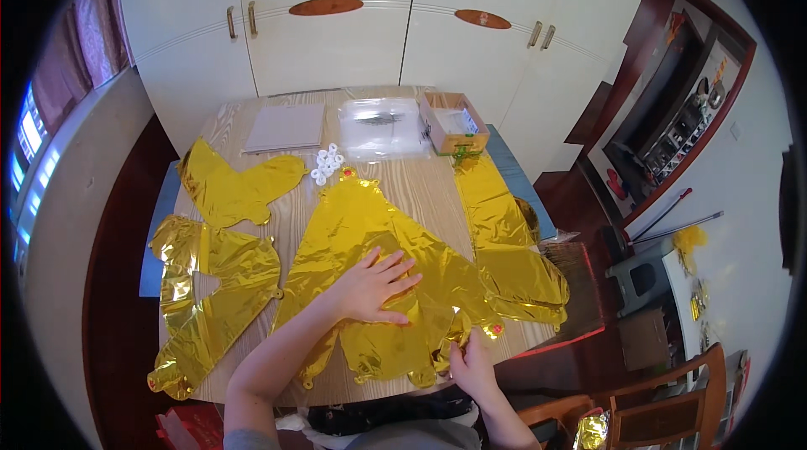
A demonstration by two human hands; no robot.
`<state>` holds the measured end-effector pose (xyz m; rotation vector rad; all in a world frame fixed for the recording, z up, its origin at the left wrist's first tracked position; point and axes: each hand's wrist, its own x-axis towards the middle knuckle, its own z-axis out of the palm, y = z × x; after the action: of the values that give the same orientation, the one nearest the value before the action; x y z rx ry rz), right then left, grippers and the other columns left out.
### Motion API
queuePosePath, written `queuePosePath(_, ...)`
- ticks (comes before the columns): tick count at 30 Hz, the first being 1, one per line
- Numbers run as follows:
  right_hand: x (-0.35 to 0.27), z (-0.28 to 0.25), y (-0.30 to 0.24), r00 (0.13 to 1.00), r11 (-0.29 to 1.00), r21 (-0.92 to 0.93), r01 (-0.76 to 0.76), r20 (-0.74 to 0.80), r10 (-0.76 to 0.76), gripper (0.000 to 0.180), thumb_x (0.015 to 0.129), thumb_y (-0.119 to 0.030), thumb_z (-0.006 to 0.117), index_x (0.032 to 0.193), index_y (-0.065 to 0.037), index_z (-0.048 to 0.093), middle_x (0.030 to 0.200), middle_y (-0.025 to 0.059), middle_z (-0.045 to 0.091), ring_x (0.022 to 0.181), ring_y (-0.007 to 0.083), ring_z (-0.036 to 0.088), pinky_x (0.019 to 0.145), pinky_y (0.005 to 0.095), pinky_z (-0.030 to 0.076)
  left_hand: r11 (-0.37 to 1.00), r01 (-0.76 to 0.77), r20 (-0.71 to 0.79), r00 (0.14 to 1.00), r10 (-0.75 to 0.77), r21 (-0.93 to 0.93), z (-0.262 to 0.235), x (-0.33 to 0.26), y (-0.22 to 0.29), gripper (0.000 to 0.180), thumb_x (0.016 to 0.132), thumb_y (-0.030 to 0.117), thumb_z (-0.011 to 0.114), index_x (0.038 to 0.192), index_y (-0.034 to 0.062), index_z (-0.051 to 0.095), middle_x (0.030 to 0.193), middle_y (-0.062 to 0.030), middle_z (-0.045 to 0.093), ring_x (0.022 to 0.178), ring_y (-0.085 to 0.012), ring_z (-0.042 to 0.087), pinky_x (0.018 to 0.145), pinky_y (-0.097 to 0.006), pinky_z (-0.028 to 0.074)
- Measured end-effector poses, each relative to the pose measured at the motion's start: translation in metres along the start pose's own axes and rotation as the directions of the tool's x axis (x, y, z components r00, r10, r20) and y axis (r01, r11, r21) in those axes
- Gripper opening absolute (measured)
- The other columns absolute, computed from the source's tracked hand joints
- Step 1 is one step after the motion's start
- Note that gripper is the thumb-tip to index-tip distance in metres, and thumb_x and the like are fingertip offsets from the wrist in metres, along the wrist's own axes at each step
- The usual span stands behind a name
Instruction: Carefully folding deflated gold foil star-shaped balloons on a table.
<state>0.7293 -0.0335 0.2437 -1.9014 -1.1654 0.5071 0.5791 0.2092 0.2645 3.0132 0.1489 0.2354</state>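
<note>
Gold foil balloon [370,231], uninflated and lying flat at the middle of the wooden table [420,185], was the piece in hand. The left hand [374,286] lay on it palm down, fingers spread apart, pressing the foil against the tabletop. The right hand [471,366] was at the balloon's lower right edge near the table's front, fingers pinched together on the foil there; whether it gripped a valve tab or only a fold could not be told. The balloon showed no air in it and remained creased, so it was judged that flattening was under way and inflation not begun.

Outward from it, three further gold foil pieces lay flat: one at the upper left [235,185], one at the lower left [210,299] reaching the table's corner, and one along the right edge [504,248], partly overhanging. All appeared equally uninflated. Behind the central balloon sat a small cluster of white rings [326,164], a grey card sheet [286,128], a clear plastic bag [382,126] and an open cardboard box [454,122]. White cupboard doors [336,21] stood beyond the table.
</note>
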Motion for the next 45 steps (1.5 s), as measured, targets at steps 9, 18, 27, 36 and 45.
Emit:
queuePosePath(9,0.011,0.006,-0.014,0.991,0.979,0.162,-0.125,0.066,0.116,0.017,0.095,-0.011,0.052,0.103,0.0,0.041,0.065,0.0164,0.063,0.051,0.0255,0.066,0.047,0.0367,0.051,1.0,-0.014,0.014,1.0,0.014,0.007,0.006,-0.002,0.002,0.083,0.085,0.073,0.042,0.147,0.0193,0.036,0.153,-0.0128,0.032,0.142,-0.0343,0.027,0.115,-0.056,0.016)
queuePosePath(18,0.016,0.003,-0.021,0.994,0.992,-0.086,0.096,-0.05,-0.1,0.021,0.092,-0.01,0.053,0.108,-0.001,0.041,0.074,0.0215,0.064,0.062,0.035,0.066,0.053,0.0441,0.049,0.999,-0.052,0.014,0.999,0.052,0.016,0.003,-0.005,0.005,0.084,0.084,0.075,0.043,0.148,0.0208,0.034,0.152,-0.0123,0.033,0.141,-0.033,0.029,0.114,-0.057,0.019)
queuePosePath(27,0.024,0.006,-0.013,0.999,0.997,-0.072,0.008,-0.041,-0.011,0.031,0.089,-0.018,0.058,0.107,0.001,0.042,0.078,0.0249,0.063,0.072,0.0425,0.063,0.061,0.0463,0.049,0.999,-0.016,0.017,1.0,0.015,0.041,-0.003,-0.004,0.0,0.09,0.079,0.077,0.047,0.148,0.0209,0.034,0.153,-0.0123,0.032,0.141,-0.0366,0.027,0.112,-0.06,0.02)
queuePosePath(36,0.026,-0.025,-0.03,0.968,0.983,-0.181,0.044,-0.237,-0.087,0.048,0.079,-0.023,0.072,0.115,0.001,0.051,0.108,0.0195,0.057,0.096,0.0359,0.057,0.082,0.0439,0.047,0.999,-0.029,0.007,1.0,0.029,0.031,0.004,-0.009,0.001,0.09,0.08,0.08,0.041,0.148,0.0212,0.035,0.153,-0.0119,0.031,0.142,-0.0361,0.025,0.113,-0.06,0.016)
queuePosePath(45,0.081,-0.014,-0.024,0.924,0.837,-0.451,0.311,0.35,-0.155,0.037,0.08,-0.03,0.071,0.109,-0.011,0.058,0.108,0.0083,0.061,0.104,0.0262,0.057,0.084,0.0446,0.037,0.998,-0.023,0.017,1.0,0.022,0.052,0.006,-0.008,0.0,0.09,0.079,0.08,0.043,0.148,0.0224,0.035,0.153,-0.0108,0.031,0.142,-0.0353,0.025,0.112,-0.062,0.016)
